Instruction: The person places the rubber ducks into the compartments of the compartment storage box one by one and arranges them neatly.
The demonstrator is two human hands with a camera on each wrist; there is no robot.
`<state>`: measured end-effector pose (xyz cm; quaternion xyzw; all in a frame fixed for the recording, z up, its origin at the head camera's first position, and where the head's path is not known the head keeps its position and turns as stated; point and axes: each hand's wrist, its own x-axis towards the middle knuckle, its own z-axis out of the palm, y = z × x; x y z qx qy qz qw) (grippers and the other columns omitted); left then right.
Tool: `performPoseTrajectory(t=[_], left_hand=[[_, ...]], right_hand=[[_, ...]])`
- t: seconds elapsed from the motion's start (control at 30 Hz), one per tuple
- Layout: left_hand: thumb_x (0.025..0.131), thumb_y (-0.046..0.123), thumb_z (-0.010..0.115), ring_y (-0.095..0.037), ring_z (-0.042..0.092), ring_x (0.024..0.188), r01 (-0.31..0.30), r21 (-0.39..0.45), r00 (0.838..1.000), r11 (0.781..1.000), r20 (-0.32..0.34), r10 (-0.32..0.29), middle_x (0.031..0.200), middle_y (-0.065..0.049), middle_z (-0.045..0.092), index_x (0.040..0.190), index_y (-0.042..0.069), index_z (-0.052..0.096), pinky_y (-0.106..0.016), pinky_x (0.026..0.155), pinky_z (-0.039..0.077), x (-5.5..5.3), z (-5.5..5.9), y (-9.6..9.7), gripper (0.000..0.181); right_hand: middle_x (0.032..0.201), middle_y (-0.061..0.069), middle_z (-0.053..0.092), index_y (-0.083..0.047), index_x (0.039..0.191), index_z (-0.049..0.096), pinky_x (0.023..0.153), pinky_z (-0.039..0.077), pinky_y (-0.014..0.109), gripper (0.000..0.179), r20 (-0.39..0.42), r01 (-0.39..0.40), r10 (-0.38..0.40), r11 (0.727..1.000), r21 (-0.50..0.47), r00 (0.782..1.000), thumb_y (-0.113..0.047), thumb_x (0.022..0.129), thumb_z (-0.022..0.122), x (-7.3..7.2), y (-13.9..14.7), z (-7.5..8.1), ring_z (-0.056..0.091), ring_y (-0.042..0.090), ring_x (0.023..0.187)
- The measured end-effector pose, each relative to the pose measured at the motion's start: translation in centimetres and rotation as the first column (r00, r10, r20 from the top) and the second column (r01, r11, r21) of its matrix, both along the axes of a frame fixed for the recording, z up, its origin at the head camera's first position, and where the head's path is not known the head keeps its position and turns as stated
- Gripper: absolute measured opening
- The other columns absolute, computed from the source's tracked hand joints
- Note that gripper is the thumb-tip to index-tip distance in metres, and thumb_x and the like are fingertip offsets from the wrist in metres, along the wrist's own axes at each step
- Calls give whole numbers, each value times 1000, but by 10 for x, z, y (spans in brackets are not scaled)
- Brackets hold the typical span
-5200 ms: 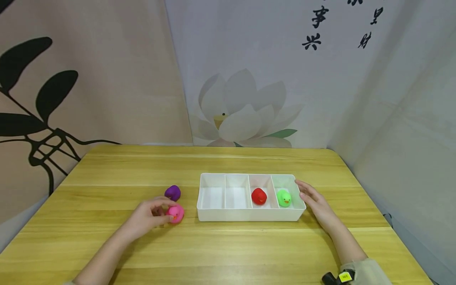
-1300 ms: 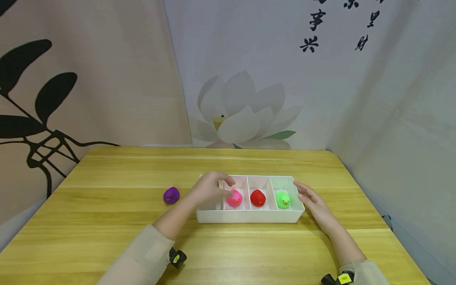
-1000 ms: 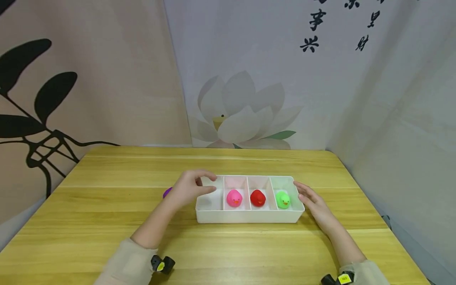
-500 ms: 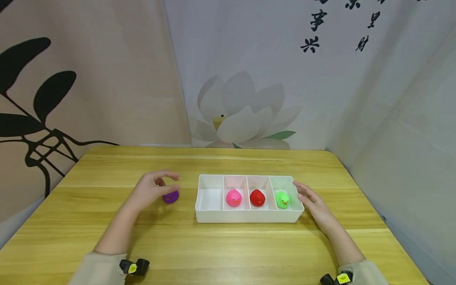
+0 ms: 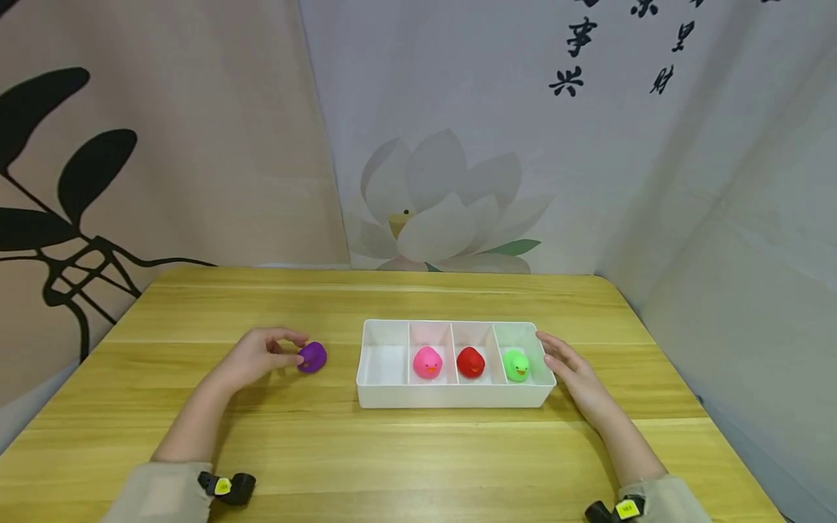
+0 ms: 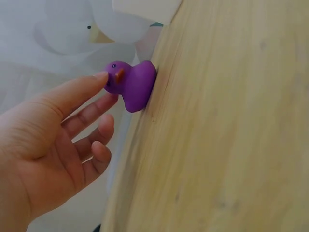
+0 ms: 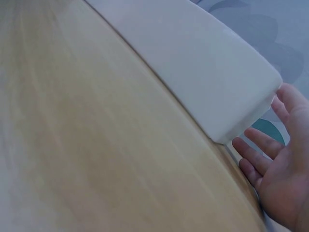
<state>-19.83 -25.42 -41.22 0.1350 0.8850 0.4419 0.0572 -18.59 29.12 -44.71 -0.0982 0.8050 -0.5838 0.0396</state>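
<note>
A small purple toy duck [image 5: 312, 357] sits on the table left of the white box. My left hand [image 5: 258, 356] is at it, thumb and index fingertips on its head; in the left wrist view the purple duck [image 6: 137, 84] stands upright and the other fingers are loosely bent. The white divided box [image 5: 451, 396] has compartments in a row: the leftmost is empty, then come a pink duck [image 5: 428, 362], a red duck [image 5: 471, 362] and a green duck [image 5: 516, 365]. My right hand [image 5: 578, 374] rests its fairly straight fingers against the box's right end.
The wooden table [image 5: 392, 465] extends around the box on all sides. Behind it hangs a cloth backdrop [image 5: 261, 145] with a printed lotus and dark leaves. Small black cameras are strapped at both sleeves.
The left hand first put the pink duck in the second compartment, let it go, then drew back left to the purple duck and now touches its head. The right hand stays at the box.
</note>
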Motion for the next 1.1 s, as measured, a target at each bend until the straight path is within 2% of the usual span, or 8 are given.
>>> performPoseTrajectory(t=[0.27,0.47,0.67,0.8,0.9,1.1], left_hand=[[85,17,73,-24,51,79,57,-14,998,998,13,-57,104,-9,63,117,3,66,-31,61,46,-2,-5,-2,35],[84,17,74,-24,50,80,45,-18,999,999,7,-44,100,-8,62,112,3,68,-30,61,45,-3,-3,2,32],[85,21,74,-24,50,79,-1,-21,1000,1000,-1,1,92,-9,60,114,4,67,-29,57,43,0,0,3,34],[85,24,75,-23,49,73,-34,-18,999,999,-39,33,84,-9,58,114,5,67,-27,51,41,1,4,7,36],[83,24,76,-22,49,71,-51,-3,996,999,-74,51,82,-7,58,112,6,69,-27,51,40,4,9,12,35],[82,22,77,-22,49,67,-60,46,991,997,-117,65,78,-7,58,110,7,69,-28,51,41,9,26,28,33]], right_hand=[[145,22,36,-7,147,34,107,17,58,50,-13,-1,1,1000,-2,1000,-27,103,46,-1,1,0,28,37,134],[145,21,36,-5,147,34,106,19,56,51,-24,3,-3,1000,1,1000,-27,103,46,0,1,-1,30,36,133],[145,23,35,-6,147,34,107,18,58,51,-21,2,-2,1000,2,1000,-28,103,46,0,0,-2,29,38,133],[145,23,35,-7,147,34,107,18,59,51,-18,2,-2,1000,4,1000,-27,102,46,0,0,-2,28,39,133],[146,23,35,-6,147,34,107,18,59,51,-16,3,-3,1000,2,1000,-28,102,46,-1,0,-2,28,39,133],[146,23,34,-6,147,34,107,17,59,51,-12,3,-3,1000,-5,1000,-27,103,46,0,0,-2,27,39,134]])
